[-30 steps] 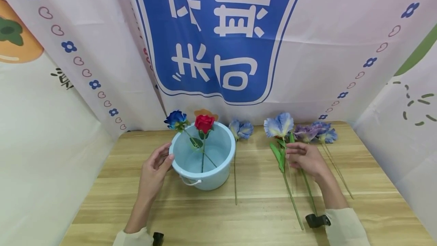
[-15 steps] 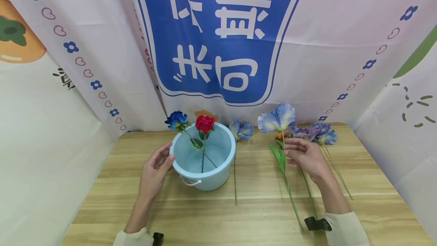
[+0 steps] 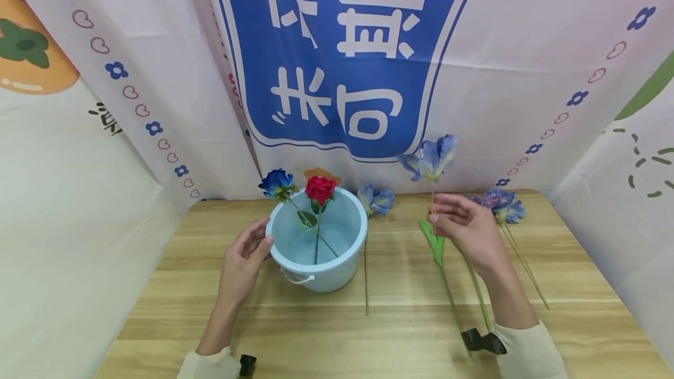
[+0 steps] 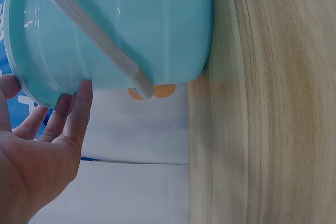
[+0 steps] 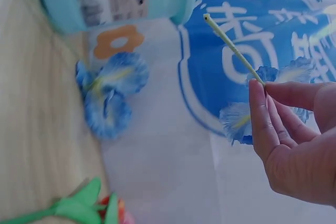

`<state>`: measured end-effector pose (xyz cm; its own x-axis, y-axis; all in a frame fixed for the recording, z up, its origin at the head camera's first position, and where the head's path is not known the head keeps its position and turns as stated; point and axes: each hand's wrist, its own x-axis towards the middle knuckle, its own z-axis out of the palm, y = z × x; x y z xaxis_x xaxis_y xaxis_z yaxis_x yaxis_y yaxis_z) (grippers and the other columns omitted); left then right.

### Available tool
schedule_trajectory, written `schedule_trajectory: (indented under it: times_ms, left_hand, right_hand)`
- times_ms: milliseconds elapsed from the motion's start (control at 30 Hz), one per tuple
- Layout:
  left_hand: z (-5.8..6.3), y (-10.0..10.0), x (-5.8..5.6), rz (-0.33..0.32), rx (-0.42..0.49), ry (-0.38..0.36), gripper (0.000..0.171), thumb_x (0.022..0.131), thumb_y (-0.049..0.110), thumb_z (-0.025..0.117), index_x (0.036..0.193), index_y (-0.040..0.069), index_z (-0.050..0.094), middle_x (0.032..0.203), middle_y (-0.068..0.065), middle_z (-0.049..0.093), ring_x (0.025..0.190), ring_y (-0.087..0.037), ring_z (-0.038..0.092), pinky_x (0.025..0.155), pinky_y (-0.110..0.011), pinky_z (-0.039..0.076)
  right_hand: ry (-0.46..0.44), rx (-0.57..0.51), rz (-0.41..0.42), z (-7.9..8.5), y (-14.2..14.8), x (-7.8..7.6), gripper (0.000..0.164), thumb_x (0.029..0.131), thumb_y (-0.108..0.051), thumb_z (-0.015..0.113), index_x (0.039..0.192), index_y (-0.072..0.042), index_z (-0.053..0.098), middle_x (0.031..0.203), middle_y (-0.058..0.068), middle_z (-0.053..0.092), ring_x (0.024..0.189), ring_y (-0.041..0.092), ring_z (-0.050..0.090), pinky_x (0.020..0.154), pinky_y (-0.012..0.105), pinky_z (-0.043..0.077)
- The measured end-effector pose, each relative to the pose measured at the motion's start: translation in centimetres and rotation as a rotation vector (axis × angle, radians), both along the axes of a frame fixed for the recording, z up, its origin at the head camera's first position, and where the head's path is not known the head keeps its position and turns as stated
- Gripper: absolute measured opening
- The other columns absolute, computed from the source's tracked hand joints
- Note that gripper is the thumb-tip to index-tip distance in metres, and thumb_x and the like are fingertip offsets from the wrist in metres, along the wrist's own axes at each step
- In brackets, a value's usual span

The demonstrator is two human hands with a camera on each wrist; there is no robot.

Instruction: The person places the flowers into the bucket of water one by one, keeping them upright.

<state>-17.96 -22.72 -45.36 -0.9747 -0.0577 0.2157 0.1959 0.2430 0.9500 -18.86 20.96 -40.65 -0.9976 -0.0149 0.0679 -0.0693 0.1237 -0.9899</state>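
A light blue bucket (image 3: 316,279) stands on the table, with a red rose (image 3: 320,190) and a blue rose (image 3: 276,183) leaning inside it. My left hand (image 3: 243,265) holds the bucket's left side, thumb at the rim and fingers against the outer wall, as the left wrist view shows. To the right, my right hand (image 3: 466,230) pinches the stem (image 5: 233,47) of a pale blue artificial iris (image 3: 432,158) between thumb and fingers. The bloom is upright above the table, and the stem's cut end pokes out of the grip. Another blue iris (image 3: 376,199) lies right of the bucket.
Under my right hand lies a green-leaved stem (image 3: 436,244); its bloom is red-orange in the right wrist view. Purple and blue flowers (image 3: 506,206) lie further right on the wooden table (image 3: 316,332). A printed cloth (image 3: 474,86) hangs behind.
My right hand has raised the pale blue iris off the table and moved it slightly left. The left hand still holds the bucket in the same place.
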Motion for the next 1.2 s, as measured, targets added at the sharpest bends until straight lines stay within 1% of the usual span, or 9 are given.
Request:
schedule_trajectory:
  times_ms: [100,267,533,600,767,867,967,1100,1200]
  left_hand:
    - [0.0,0.1,0.0,0.000,0.002,-0.005,0.046,0.109,0.016,0.065,0.152,0.002,0.056,0.142,-0.025,0.064,0.117,0.004,0.066,0.095,-0.014,0.062]
    - [0.0,0.1,0.0,0.003,-0.002,-0.008,0.046,0.109,0.017,0.065,0.152,0.003,0.056,0.142,-0.025,0.064,0.117,0.006,0.066,0.096,-0.014,0.061]
    - [0.1,0.1,0.0,0.007,0.004,-0.011,0.046,0.109,0.018,0.065,0.152,0.003,0.057,0.142,-0.024,0.064,0.116,0.004,0.067,0.094,-0.015,0.062]
    - [0.1,0.2,0.0,0.007,0.004,-0.012,0.046,0.109,0.018,0.065,0.152,0.003,0.057,0.142,-0.024,0.064,0.116,0.005,0.067,0.094,-0.014,0.062]
    - [0.0,0.1,0.0,0.007,0.006,0.001,0.045,0.109,0.017,0.065,0.151,0.003,0.057,0.142,-0.025,0.064,0.117,0.004,0.067,0.095,-0.014,0.062]
    - [-0.1,0.0,0.0,0.005,0.008,0.009,0.045,0.109,0.016,0.065,0.151,0.002,0.057,0.142,-0.025,0.064,0.117,0.003,0.068,0.095,-0.014,0.061]
    - [-0.1,0.0,0.1,0.002,0.006,0.013,0.045,0.109,0.015,0.065,0.151,0.002,0.057,0.142,-0.026,0.064,0.116,0.004,0.068,0.096,-0.013,0.061]
    - [-0.1,0.0,0.1,0.001,0.001,0.018,0.045,0.109,0.016,0.065,0.151,0.002,0.057,0.142,-0.025,0.064,0.116,0.004,0.067,0.097,-0.013,0.060]
    - [0.0,0.0,0.0,-0.002,0.001,0.023,0.045,0.109,0.015,0.065,0.151,0.001,0.057,0.142,-0.026,0.064,0.117,0.005,0.067,0.099,-0.012,0.059]
  right_hand:
    - [0.034,-0.021,0.014,1.1,-1.0,-0.1,0.049,0.101,-0.007,0.075,0.145,0.003,0.059,0.113,-0.007,0.074,0.102,0.009,0.077,0.086,0.029,0.069]
    - [0.078,-0.081,0.039,2.7,-2.8,-0.6,0.048,0.100,0.000,0.073,0.145,0.004,0.059,0.113,-0.004,0.074,0.097,0.011,0.076,0.086,0.029,0.069]
    - [0.127,-0.116,0.056,4.6,-6.1,-1.9,0.046,0.098,0.004,0.073,0.143,0.002,0.063,0.116,0.001,0.073,0.101,0.015,0.075,0.086,0.031,0.070]
    - [0.139,-0.133,0.067,4.9,-7.1,-2.1,0.046,0.098,0.004,0.073,0.143,0.001,0.063,0.117,0.005,0.073,0.100,0.015,0.075,0.084,0.031,0.070]
    - [0.173,-0.156,0.105,5.4,-9.4,-2.7,0.046,0.097,0.005,0.073,0.142,0.002,0.063,0.125,0.022,0.070,0.098,0.013,0.074,0.081,0.029,0.070]
    - [0.188,-0.160,0.119,5.5,-10.6,-3.2,0.045,0.097,0.006,0.073,0.141,0.002,0.064,0.124,0.025,0.070,0.096,0.012,0.073,0.080,0.029,0.070]
    - [0.187,-0.161,0.131,5.6,-11.7,-3.6,0.044,0.097,0.005,0.073,0.140,0.000,0.066,0.124,0.024,0.071,0.097,0.018,0.074,0.079,0.030,0.070]
    - [0.193,-0.159,0.152,5.7,-12.8,-4.0,0.045,0.097,0.006,0.073,0.141,0.001,0.065,0.124,0.027,0.071,0.104,0.036,0.074,0.078,0.031,0.071]
    - [0.198,-0.162,0.171,5.6,-13.5,-4.2,0.045,0.097,0.007,0.072,0.141,0.003,0.064,0.124,0.029,0.070,0.107,0.043,0.073,0.077,0.031,0.071]
